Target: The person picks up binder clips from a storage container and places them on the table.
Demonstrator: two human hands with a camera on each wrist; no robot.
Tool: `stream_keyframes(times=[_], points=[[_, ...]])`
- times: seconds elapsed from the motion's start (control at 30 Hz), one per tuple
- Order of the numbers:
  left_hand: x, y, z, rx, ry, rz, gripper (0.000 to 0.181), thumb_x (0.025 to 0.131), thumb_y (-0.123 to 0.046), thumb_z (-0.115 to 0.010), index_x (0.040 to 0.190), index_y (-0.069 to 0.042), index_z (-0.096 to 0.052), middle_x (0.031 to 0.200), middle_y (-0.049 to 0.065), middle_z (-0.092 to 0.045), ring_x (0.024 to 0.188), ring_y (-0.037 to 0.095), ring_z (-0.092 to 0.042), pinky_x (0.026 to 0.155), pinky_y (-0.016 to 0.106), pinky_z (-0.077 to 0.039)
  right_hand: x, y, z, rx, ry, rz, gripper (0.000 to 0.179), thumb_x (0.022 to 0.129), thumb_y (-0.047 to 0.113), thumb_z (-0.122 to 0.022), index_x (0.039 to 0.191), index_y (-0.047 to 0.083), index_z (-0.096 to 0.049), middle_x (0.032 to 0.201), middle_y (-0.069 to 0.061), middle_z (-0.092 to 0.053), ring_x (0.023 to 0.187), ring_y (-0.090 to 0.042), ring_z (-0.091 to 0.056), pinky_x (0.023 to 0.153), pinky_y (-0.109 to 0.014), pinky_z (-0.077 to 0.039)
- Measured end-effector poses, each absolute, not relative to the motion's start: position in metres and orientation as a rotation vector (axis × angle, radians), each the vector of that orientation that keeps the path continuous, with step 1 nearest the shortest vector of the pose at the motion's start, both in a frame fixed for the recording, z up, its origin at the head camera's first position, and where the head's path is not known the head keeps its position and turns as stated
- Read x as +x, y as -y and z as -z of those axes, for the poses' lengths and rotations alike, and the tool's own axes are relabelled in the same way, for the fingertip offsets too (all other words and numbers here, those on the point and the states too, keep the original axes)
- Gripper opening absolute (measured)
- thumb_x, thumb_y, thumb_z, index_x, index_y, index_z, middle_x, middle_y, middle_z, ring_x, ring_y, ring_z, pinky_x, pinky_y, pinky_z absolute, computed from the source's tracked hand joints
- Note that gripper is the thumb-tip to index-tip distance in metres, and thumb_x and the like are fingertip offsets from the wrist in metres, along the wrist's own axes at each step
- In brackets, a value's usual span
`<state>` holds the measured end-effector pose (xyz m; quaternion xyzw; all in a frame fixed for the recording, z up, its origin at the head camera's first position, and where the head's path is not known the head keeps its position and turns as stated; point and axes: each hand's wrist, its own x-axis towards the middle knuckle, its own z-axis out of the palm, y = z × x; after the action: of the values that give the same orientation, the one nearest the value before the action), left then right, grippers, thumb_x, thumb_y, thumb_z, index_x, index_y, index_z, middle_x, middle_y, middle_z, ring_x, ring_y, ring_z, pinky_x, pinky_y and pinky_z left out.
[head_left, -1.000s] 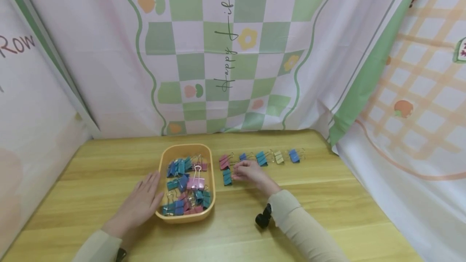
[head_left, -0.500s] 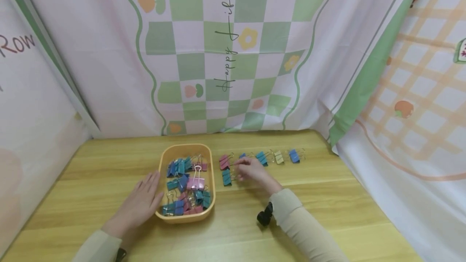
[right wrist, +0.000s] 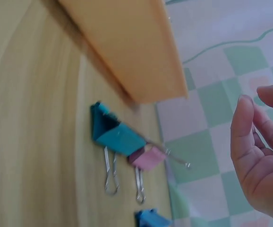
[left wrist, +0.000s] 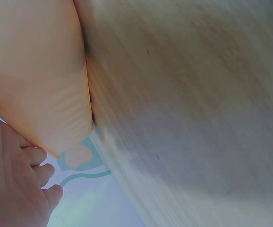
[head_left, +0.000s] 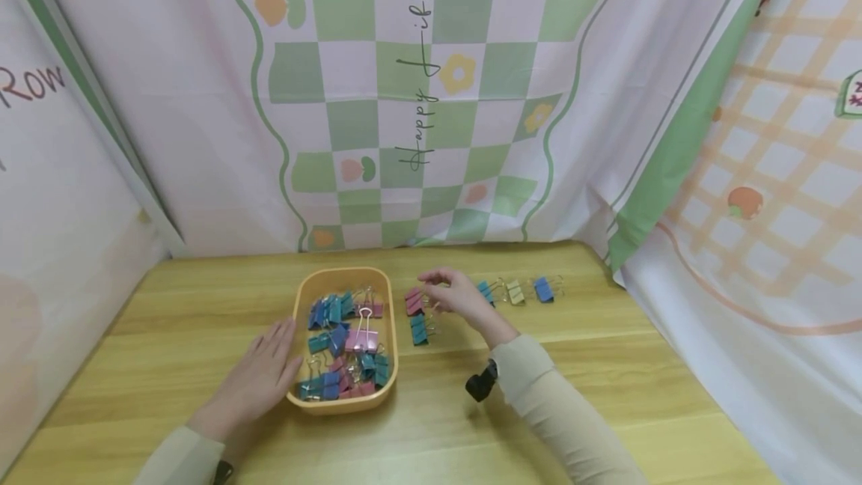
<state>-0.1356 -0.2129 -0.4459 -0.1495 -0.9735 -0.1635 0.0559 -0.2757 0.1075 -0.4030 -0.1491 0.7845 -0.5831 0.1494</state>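
My left hand lies with straight fingers along the left side of a yellow-orange basket, touching its rim. Many binder clips in blue, teal and pink fill the basket, among them a large pink binder clip. To the right of it, my right hand hovers above the table, nothing between its fingers; in the right wrist view thumb and forefinger stand slightly apart. Just under that hand are a pink binder clip and, nearer me, a teal binder clip. A blue binder clip is hidden by the hand in the head view.
Further right in the back row lie a teal clip, a yellow clip and a blue clip. The wooden table ends at a patterned curtain behind. Another curtain hangs at the right.
My right hand has let go of the teal binder clip in the front row, then risen away from it toward the back row. The left hand has stayed at the basket.
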Motion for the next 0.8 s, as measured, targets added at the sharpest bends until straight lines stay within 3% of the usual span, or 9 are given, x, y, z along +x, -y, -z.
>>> stream_keyframes(times=[0.17, 0.4, 0.57, 0.8], points=[[-0.135, 0.212, 0.445, -0.46, 2.945, 0.508, 0.06, 0.1, -0.03, -0.035, 0.141, 0.011, -0.018, 0.146, 0.025, -0.018, 0.133, 0.041, -0.016, 0.106, 0.054, -0.016, -0.275, -0.093, 0.396, -0.496, -2.211, 1.66, 0.031, 0.09, 0.009, -0.058, 0.119, -0.002, -0.054, 0.104, -0.023, -0.056, 0.085, -0.038, -0.059, 0.075, -0.05, -0.052], [-0.133, 0.211, 0.441, -0.455, 2.96, 0.504, 0.06, 0.1, -0.03, -0.034, 0.141, 0.011, -0.018, 0.147, 0.024, -0.017, 0.134, 0.04, -0.015, 0.107, 0.053, -0.015, -0.273, -0.071, 0.394, -0.587, -2.21, 1.599, 0.031, 0.09, 0.006, -0.058, 0.119, -0.004, -0.054, 0.105, -0.014, -0.056, 0.072, -0.023, -0.061, 0.072, -0.045, -0.054], [-0.134, 0.211, 0.442, -0.46, 2.957, 0.5, 0.06, 0.1, -0.03, -0.034, 0.141, 0.01, -0.018, 0.147, 0.024, -0.017, 0.134, 0.04, -0.015, 0.107, 0.053, -0.015, -0.272, -0.057, 0.397, -0.645, -2.199, 1.55, 0.034, 0.089, 0.008, -0.059, 0.12, -0.005, -0.053, 0.103, -0.012, -0.056, 0.078, -0.024, -0.062, 0.072, -0.047, -0.053], [-0.134, 0.212, 0.444, -0.46, 2.956, 0.485, 0.06, 0.1, -0.031, -0.034, 0.141, 0.01, -0.018, 0.147, 0.024, -0.017, 0.134, 0.039, -0.014, 0.107, 0.052, -0.015, -0.273, -0.041, 0.406, -0.708, -2.139, 1.504, 0.035, 0.087, 0.006, -0.062, 0.118, -0.007, -0.053, 0.1, -0.01, -0.057, 0.076, -0.023, -0.062, 0.063, -0.034, -0.056]])
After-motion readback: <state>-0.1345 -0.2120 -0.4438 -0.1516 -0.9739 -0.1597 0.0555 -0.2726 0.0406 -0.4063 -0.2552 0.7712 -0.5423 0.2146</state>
